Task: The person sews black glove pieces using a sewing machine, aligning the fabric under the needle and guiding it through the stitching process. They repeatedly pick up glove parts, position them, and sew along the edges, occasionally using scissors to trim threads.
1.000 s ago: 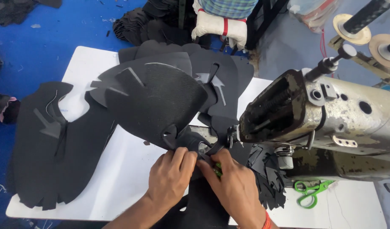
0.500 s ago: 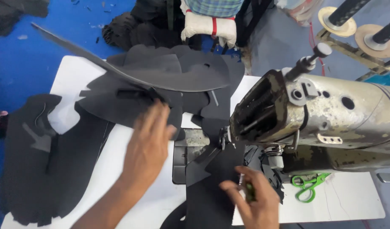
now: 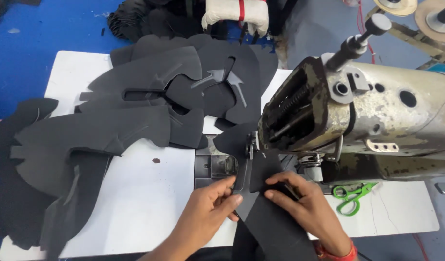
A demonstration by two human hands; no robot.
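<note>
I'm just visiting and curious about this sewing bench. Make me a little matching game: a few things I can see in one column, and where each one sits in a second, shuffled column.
Things:
1. green-handled scissors
2. stack of black cut pieces
3. black piece under both hands
4. white padded roll with a red band

Places:
A. at the top edge, beyond the white table
B. spread across the table's left half
C. on the table, under the sewing machine arm, at the right
D. at the needle area, between the left hand and the right hand

Pairs: 1-C, 2-B, 3-D, 4-A
</note>
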